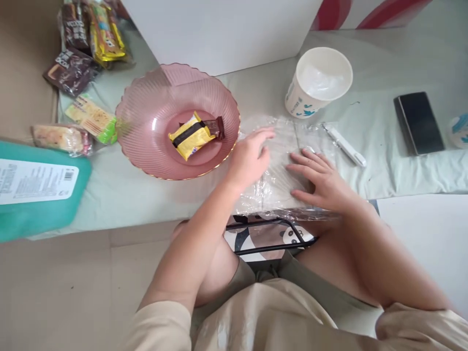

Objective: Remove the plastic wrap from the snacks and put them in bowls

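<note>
A sheet of clear plastic film (276, 170) lies crinkled on the cloth-covered table, its near edge hanging over the front. My right hand (318, 180) rests on the film with its fingers spread. At the film's left side is my left hand (252, 158), fingers loosely bent and apart, with nothing held. Just left of it stands a pink ribbed glass bowl (142, 117) with a gold rim. Inside lie a yellow-wrapped snack (192, 135) with a dark band and a brown-wrapped one (218, 127). A white utility knife (344, 145) lies right of the film.
Behind the film stands a paper cup (305, 100) with clear plastic inside. A black phone-like device (419, 123) lies at the right. Several packaged snacks (75, 70) are at the back left, near a teal bottle (78, 195). A white box (226, 34) stands behind the bowl.
</note>
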`<state>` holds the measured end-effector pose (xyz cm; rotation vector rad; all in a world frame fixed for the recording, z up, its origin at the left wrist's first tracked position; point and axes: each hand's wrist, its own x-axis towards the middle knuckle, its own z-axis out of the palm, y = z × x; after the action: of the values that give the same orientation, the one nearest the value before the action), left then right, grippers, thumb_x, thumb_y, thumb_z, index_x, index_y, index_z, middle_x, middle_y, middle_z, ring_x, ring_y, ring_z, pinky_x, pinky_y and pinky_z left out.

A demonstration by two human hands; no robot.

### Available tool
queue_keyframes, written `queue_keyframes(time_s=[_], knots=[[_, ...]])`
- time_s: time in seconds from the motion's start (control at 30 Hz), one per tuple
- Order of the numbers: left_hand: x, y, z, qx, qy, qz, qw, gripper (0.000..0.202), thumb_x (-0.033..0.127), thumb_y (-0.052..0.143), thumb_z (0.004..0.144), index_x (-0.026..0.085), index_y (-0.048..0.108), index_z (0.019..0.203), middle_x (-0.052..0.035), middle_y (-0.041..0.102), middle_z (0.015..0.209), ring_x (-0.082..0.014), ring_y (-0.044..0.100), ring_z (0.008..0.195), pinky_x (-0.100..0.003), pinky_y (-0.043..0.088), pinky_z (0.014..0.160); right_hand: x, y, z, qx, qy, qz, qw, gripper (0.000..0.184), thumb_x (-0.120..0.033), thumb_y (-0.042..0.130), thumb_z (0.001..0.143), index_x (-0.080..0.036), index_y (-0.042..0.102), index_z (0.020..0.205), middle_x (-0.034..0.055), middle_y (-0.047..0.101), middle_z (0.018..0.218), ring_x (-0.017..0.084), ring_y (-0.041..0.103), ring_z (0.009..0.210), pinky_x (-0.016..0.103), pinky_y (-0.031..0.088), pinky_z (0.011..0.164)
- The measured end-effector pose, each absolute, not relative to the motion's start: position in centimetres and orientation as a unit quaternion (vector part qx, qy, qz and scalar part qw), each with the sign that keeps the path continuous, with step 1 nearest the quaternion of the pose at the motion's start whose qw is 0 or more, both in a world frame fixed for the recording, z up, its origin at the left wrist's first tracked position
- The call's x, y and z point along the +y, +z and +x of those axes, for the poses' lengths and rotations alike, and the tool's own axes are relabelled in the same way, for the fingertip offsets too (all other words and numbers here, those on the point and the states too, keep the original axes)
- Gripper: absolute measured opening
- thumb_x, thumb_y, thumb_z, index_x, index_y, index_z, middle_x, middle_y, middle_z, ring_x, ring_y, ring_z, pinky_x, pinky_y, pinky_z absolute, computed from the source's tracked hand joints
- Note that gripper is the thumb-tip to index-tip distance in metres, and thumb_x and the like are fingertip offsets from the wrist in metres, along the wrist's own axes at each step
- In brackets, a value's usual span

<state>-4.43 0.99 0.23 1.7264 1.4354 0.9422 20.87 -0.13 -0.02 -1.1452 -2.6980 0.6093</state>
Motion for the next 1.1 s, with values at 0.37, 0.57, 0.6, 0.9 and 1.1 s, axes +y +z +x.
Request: queue_keyframes(time_s=[0.37, 0.57, 0.6, 0.9, 1.1], knots=[[3.9, -1.5, -3.5, 0.53, 0.488, 0.366, 0.589, 0.034, 0.011, 0.057, 0.092, 0.022, 0.067, 0.122, -0.0082, 0.066, 0.149, -0.0198, 0.062, 0.142, -0.033, 0.057, 0.114, -4.2, 2.6, 29.2, -0.907, 0.201, -0.367, 0.052, 0.07, -0.045, 0.079, 0.081, -0.042, 0.057, 0.148, 0.0048, 0.041, 0.171, 0.045, 0.024, 0.163, 0.076, 0.031, 0.125], [4.6, -0.7, -3.2, 0.528, 0.483, 0.422, 0.557, 0.03, 0.016, 0.052, 0.097, 0.027, 0.066, 0.121, -0.0041, 0.069, 0.144, -0.0211, 0.06, 0.144, -0.036, 0.061, 0.107, -5.0, 0.8, 30.4, -0.879, 0.147, -0.449, 0.067, 0.03, -0.022, 0.06, 0.094, -0.036, 0.075, 0.116, 0.0035, 0.062, 0.155, 0.04, 0.052, 0.149, 0.073, 0.042, 0.119], [4.4, -0.3, -3.2, 0.524, 0.48, 0.438, 0.551, 0.029, 0.017, 0.05, 0.098, 0.027, 0.065, 0.121, -0.0033, 0.071, 0.141, -0.0207, 0.062, 0.142, -0.037, 0.062, 0.106, -4.8, 0.9, 30.2, -0.876, 0.161, -0.447, 0.087, 0.022, -0.024, 0.061, 0.095, -0.034, 0.077, 0.106, 0.0034, 0.067, 0.149, 0.038, 0.057, 0.145, 0.07, 0.045, 0.118], [-2.8, 4.1, -3.3, 0.322, 0.246, 0.797, 0.449, 0.074, 0.065, 0.082, 0.076, 0.02, 0.068, 0.133, -0.0174, 0.068, 0.146, -0.0395, 0.054, 0.148, -0.057, 0.044, 0.124, -1.5, 4.3, 27.2, -0.698, 0.267, -0.612, 0.261, 0.014, -0.039, 0.066, 0.09, -0.028, 0.074, 0.088, 0.0045, 0.082, 0.101, 0.028, 0.078, 0.098, 0.048, 0.062, 0.09], [-5.8, 1.0, -0.3, 0.391, 0.108, 0.885, 0.229, 0.068, 0.023, 0.076, 0.087, 0.012, 0.056, 0.151, -0.0216, 0.048, 0.165, -0.0412, 0.037, 0.159, -0.059, 0.038, 0.128, 2.4, 6.4, 23.7, -0.62, 0.27, -0.692, 0.252, 0.018, -0.046, 0.071, 0.087, -0.029, 0.075, 0.087, -0.0019, 0.054, 0.055, 0.018, 0.051, 0.053, 0.04, 0.05, 0.059]])
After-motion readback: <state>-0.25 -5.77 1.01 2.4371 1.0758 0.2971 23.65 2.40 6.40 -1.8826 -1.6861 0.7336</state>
